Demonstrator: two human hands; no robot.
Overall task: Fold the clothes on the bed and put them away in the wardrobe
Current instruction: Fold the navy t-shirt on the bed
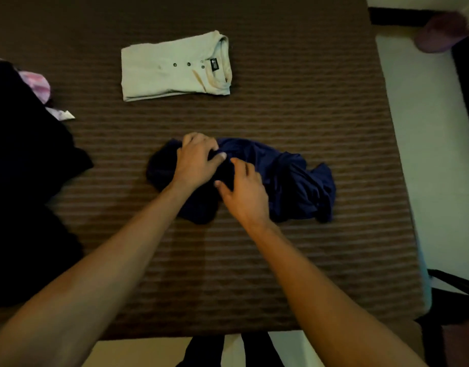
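A bed [254,274] covered in brown striped fabric fills the view, with pale floor visible along its right and near edges.

At the far left, a heap of black clothing [24,168] lies on the bed. A pink and white garment [38,86] shows at the heap's upper edge, partly under it.

Toward the far side of the bed, left of centre, a folded pale button-neck shirt [175,67] lies flat, collar to the right, well apart from the other items.

At centre, a crumpled navy garment [289,178] lies on the bed, unfolded. The left hand [196,160] rests on the garment's left portion, fingers curled into the fabric, grasping it. The right hand [244,192] is just beside the left, on the garment's middle. Its fingers are bent onto the cloth; whether they pinch the fabric or only press it cannot be told.

At the upper right, off the bed, a blurred purplish object [442,33] sits on the floor.
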